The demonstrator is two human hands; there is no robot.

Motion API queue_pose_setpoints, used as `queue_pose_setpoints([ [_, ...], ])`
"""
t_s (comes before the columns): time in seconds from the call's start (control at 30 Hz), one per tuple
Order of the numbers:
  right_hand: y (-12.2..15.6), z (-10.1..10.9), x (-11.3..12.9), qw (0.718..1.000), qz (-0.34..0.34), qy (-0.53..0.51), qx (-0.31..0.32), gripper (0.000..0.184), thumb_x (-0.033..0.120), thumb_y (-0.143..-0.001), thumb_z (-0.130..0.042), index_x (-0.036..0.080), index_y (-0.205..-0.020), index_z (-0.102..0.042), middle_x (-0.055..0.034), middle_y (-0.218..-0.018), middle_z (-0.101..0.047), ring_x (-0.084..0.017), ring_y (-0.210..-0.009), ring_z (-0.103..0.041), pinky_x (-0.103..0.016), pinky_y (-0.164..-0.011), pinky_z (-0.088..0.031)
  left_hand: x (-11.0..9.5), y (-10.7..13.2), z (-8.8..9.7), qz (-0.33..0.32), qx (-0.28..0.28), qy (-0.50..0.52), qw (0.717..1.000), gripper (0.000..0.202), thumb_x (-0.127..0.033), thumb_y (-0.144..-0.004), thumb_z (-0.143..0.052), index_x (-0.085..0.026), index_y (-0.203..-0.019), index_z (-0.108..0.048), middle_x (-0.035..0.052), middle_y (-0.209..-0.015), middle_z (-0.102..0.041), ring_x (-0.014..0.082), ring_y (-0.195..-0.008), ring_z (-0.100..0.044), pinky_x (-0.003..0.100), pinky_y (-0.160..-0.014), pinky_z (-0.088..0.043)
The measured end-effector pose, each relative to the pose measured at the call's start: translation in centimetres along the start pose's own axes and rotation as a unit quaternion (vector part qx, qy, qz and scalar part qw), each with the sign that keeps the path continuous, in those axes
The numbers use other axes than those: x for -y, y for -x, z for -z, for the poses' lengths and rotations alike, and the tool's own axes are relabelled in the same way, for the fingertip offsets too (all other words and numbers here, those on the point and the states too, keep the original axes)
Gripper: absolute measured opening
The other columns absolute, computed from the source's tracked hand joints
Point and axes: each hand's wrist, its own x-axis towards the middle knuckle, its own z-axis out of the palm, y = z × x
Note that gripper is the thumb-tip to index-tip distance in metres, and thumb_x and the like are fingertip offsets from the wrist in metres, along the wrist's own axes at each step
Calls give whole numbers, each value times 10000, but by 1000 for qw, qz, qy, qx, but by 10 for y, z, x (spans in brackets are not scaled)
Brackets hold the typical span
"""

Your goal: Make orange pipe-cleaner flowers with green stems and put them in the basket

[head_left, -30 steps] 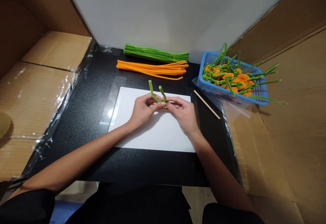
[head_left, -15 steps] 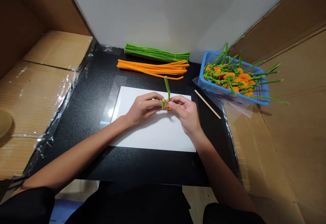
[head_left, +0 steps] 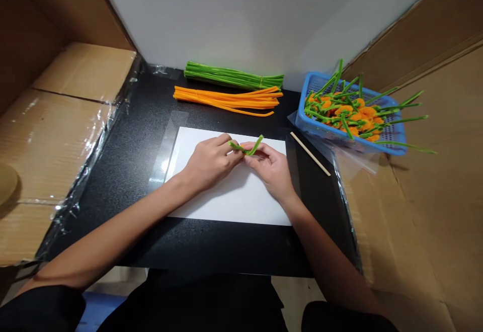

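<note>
Over a white sheet of paper, both hands pinch one small pipe-cleaner piece. Its green pipe cleaner bends into a shallow V, one end pointing up right and the other left. A bit of orange shows at the fingertips; most of that part is hidden by the fingers. My left hand is closed on it from the left, knuckles up. From the right, my right hand grips it between thumb and fingers.
Bundles of green pipe cleaners and orange pipe cleaners lie at the back of the black table. A blue basket of orange-and-green pieces stands back right. A thin wooden stick lies right of the paper.
The green stem that stood upright now tilts lower to the right, and its other end points left. My left hand has rolled over, showing more of its back.
</note>
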Motion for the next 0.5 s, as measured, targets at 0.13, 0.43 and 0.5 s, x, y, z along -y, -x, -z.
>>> queue_pose_setpoints([
  [0.13,0,-1,-1,998,-15,-19,-49,212,387,-821,-749,215,-943,-731,-53,-969,-752,-212,-902,-719,-395,-879,-592,-2,1,-4,43,-36,94,994,146,-348,-896,-657,-235,-906,-749,53,-864,-747,193,-797,-642,310,-735,-486],
  [0.43,2,-5,2,995,34,-34,-82,128,317,-840,-734,215,-916,-726,-42,-949,-742,-191,-915,-710,-354,-880,-584,-4,1,-8,22,-101,127,986,139,-309,-896,-672,-186,-934,-726,57,-880,-759,157,-750,-661,286,-711,-511],
  [0.5,2,-5,2,995,42,-39,-80,115,297,-836,-736,219,-918,-725,-38,-946,-740,-192,-933,-706,-348,-877,-583,-5,2,-9,31,-106,132,985,148,-320,-884,-689,-188,-940,-729,55,-882,-759,151,-732,-652,284,-697,-509],
])
